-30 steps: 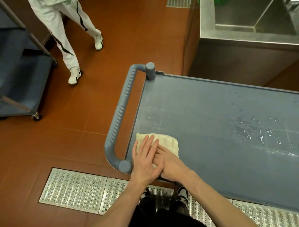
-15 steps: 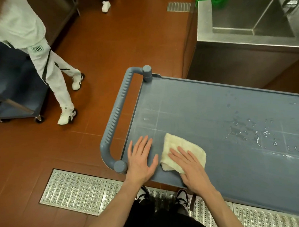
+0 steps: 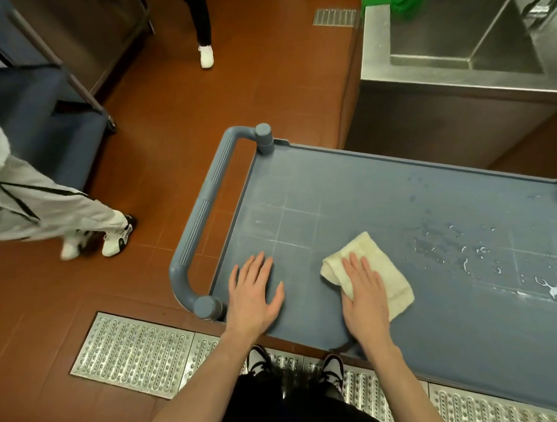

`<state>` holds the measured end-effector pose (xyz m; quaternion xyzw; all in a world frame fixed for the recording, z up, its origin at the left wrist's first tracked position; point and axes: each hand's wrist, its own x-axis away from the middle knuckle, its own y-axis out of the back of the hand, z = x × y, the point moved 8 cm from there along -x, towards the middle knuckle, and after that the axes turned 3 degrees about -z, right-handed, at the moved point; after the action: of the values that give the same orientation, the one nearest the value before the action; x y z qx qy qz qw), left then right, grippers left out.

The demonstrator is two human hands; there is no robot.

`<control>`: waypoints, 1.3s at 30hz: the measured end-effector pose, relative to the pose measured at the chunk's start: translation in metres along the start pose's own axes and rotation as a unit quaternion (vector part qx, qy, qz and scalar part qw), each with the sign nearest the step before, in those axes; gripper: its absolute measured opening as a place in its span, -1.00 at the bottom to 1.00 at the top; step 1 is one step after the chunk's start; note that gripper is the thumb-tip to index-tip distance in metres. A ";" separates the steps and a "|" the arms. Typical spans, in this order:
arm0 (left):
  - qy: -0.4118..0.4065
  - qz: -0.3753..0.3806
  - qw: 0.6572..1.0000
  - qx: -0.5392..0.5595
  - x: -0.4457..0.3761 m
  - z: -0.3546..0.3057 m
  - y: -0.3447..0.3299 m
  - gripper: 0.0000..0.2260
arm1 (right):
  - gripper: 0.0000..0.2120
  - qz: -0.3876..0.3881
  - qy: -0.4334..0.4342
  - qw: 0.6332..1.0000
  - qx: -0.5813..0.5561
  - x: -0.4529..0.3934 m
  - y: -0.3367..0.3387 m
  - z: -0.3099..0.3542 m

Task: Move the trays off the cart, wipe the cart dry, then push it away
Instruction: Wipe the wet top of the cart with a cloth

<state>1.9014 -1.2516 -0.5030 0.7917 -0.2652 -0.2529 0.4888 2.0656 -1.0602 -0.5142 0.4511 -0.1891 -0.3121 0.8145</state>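
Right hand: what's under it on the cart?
A folded cream cloth, pressed flat on the cart top by the right hand. The surface beneath the cloth is covered, so wetness there can't be seen.

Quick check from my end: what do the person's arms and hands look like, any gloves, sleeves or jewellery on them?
Both forearms are bare as far as the view shows, with no sleeves in sight. The left hand and right hand wear no gloves, and no rings, watch or wristband can be seen. Below the arms, dark clothing and dark-and-white shoes show.
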 end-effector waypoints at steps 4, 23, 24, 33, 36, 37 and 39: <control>-0.016 0.028 0.999 -0.021 -0.003 -0.020 -0.015 -0.46 | -0.33 0.041 0.076 0.996 0.011 -0.006 -0.018 0.031; -0.026 0.085 0.993 -0.072 -0.008 -0.074 -0.057 -0.41 | -0.28 0.000 0.018 0.999 0.044 -0.010 0.033 -0.059; -0.026 0.086 0.993 -0.074 -0.008 -0.073 -0.056 -0.41 | -0.27 -0.008 0.004 0.999 0.047 -0.009 0.039 -0.068; 0.033 0.077 0.992 -0.092 -0.006 -0.091 -0.062 -0.40 | -0.30 -0.014 -0.007 1.000 0.004 -0.003 0.043 -0.078; 0.023 0.086 0.992 -0.091 -0.008 -0.112 -0.074 -0.40 | -0.31 -0.002 0.029 1.000 -0.004 0.002 0.036 -0.063; 0.000 0.094 0.992 -0.084 -0.009 -0.122 -0.078 -0.40 | -0.32 0.001 0.042 0.999 -0.002 0.005 0.033 -0.058; -0.049 0.108 0.991 -0.061 -0.012 -0.145 -0.087 -0.41 | -0.34 0.002 0.053 0.999 -0.001 0.011 0.029 -0.051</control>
<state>2.0030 -1.1178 -0.5236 0.7141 -0.3564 -0.2527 0.5470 2.1132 -1.0249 -0.5160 0.4660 -0.1463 -0.2863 0.8243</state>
